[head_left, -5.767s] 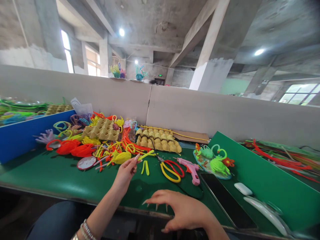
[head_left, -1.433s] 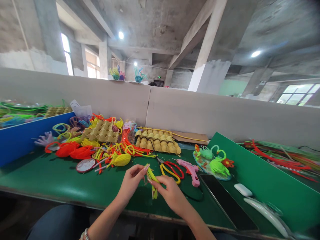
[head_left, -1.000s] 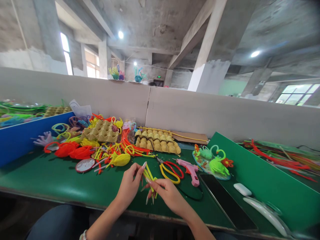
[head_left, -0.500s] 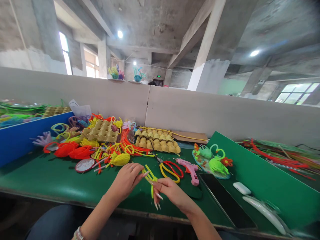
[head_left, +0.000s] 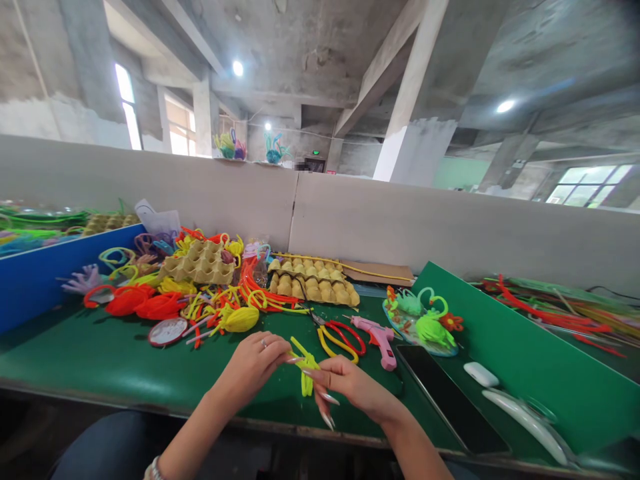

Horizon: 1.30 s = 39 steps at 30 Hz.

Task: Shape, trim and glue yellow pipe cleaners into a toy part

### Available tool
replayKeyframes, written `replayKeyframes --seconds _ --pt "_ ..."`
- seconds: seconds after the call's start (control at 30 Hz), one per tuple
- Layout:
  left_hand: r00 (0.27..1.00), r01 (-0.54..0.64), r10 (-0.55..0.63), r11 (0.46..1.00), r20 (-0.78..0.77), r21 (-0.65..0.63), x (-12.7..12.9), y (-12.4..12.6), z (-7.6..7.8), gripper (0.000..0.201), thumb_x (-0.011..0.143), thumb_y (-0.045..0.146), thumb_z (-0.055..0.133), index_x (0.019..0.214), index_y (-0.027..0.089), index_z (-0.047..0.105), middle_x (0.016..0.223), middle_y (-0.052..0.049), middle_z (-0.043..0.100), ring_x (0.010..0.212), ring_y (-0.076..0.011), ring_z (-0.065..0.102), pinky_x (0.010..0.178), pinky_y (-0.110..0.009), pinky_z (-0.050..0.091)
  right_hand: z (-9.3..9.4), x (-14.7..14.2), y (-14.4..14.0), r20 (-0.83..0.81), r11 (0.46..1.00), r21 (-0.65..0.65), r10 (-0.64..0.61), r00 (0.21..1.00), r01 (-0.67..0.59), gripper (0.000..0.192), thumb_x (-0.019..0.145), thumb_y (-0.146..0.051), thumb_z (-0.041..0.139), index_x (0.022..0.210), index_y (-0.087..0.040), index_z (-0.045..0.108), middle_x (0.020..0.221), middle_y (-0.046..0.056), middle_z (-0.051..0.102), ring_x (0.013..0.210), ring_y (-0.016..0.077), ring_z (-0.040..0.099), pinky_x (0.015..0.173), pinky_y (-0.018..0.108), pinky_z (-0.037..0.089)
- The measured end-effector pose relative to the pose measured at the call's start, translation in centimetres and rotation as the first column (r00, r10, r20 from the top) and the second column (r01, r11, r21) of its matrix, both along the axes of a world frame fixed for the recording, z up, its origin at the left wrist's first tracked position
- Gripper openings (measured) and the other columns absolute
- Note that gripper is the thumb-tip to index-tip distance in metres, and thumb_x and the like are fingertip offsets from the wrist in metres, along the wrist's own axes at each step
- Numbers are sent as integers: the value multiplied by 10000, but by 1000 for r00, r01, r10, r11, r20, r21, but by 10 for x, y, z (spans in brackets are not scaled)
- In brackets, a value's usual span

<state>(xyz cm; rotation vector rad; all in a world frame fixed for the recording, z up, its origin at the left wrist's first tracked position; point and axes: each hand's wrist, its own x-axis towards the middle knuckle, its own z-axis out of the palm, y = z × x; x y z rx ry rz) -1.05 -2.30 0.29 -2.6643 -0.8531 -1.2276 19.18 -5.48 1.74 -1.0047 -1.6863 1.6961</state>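
Both hands hold a small bundle of yellow pipe cleaners [head_left: 307,382] low over the green tabletop near its front edge. My left hand [head_left: 260,360] pinches one strand end from the left, thumb and fingertips together. My right hand [head_left: 345,381] grips the bundle's middle between thumb and index finger, its other fingers curled below. Several bent ends point up and down from the crossing. Just beyond lie pliers [head_left: 345,341] with one red and one yellow handle. A pink glue gun [head_left: 379,339] rests to their right.
Red and yellow pipe-cleaner pieces [head_left: 243,319] and egg trays [head_left: 315,287] lie behind. A round white dish [head_left: 168,331] is at left. On the right are a swan ornament [head_left: 435,330], a black phone [head_left: 450,397], a white case [head_left: 481,375] and a green divider [head_left: 525,353].
The crossed yellow strands have turned, and more loops now hang below the right thumb. My right hand has shifted slightly right, its lower fingers further from the bundle.
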Motion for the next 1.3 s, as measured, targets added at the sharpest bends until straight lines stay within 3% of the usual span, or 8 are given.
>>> replayKeyframes --seconds 0.33,0.5,0.7,0.8,0.93,1.07,1.2,1.3 --pt "1000 29 -29 1000 -4 7 -1 -1 -4 330 935 283 341 807 164 621 636 -36 642 607 -136 582 582 -240 466 2 5 -1 43 1000 4 30 999 -30 512 730 -654 518 519 -191 456 519 -22 537 494 98 485 571 232 377" --pt "997 64 -54 981 60 -182 0 -3 -2 291 918 217 367 818 178 638 680 -42 645 638 -138 569 601 -242 455 6 6 -2 71 998 46 34 997 -37 526 747 -672 477 529 -193 460 529 -20 527 518 105 486 635 251 400" --pt "968 122 29 817 250 -564 5 -2 1 303 881 344 433 730 176 635 625 -7 593 594 -133 519 589 -228 418 7 3 -4 74 996 82 16 997 -22 502 783 -656 444 563 -206 419 566 -23 519 589 121 492 711 275 404" --pt "935 174 86 736 345 -654 8 -2 5 337 864 414 441 749 172 646 647 -6 604 606 -140 519 596 -229 407 7 3 -4 69 996 86 20 997 -26 488 795 -636 448 565 -207 408 571 -26 512 601 124 484 719 277 399" --pt "920 279 67 579 386 -766 13 -4 5 343 822 451 497 795 160 676 647 -9 624 594 -141 521 573 -223 391 6 2 -4 59 996 85 29 998 -34 475 809 -607 454 568 -198 431 569 -30 513 592 116 478 716 275 395" --pt "895 307 115 539 430 -784 20 -3 1 408 814 458 496 629 137 666 483 20 512 492 -112 440 501 -213 344 3 0 -3 40 998 57 35 999 -37 462 815 -586 466 568 -198 423 561 -32 511 578 111 475 684 267 390" --pt "863 369 118 518 492 -772 21 -5 2 374 809 415 525 1041 151 656 554 27 556 515 -119 494 520 -214 396 0 -3 -4 19 999 35 32 999 -33 454 798 -600 479 582 -208 403 556 -35 519 570 114 482 663 267 387" --pt "851 363 102 592 514 -719 19 -7 3 441 838 373 505 1230 170 526 567 33 574 570 -132 549 589 -226 441 -2 -5 -3 -1 998 -12 61 998 -61 480 772 -627 487 561 -208 386 544 -31 529 531 105 485 615 257 381"
